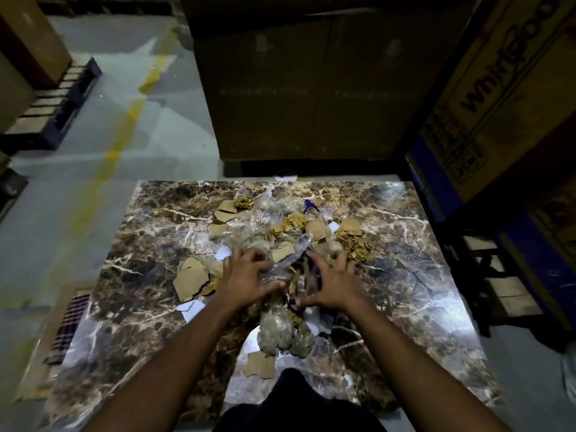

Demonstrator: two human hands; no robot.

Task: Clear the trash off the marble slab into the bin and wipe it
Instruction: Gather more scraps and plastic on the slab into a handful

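Nearest scraps: a torn cardboard piece [260, 364] lies at my edge of the marble slab [420, 275], with a lumpy wad of clear plastic wrap [280, 330] just beyond it.

Left hand [246, 280]: I see its fingers spread and slightly curled, pressing down on crinkled clear film at the near side of the trash pile [280, 241]; I cannot tell whether it has truly gripped any.

Right hand [332, 283]: fingers fanned wide, clawing at the pile's right side, thumb turned in toward the left hand.

Pile: heaped across the slab's middle, it mixes cardboard bits, white paper slips, yellowish shredded paper and film.

Handling: I judge it all light and loose; the film is slippery and springy, the shreds will scatter. Best to rake both hands inward and scoop from underneath, using the film as a wrapper round the small pieces.

Left of slab: a checked cloth [67, 328] lies on the floor, likely for wiping.

Far: stacked cartons [311, 88]; no bin in view.
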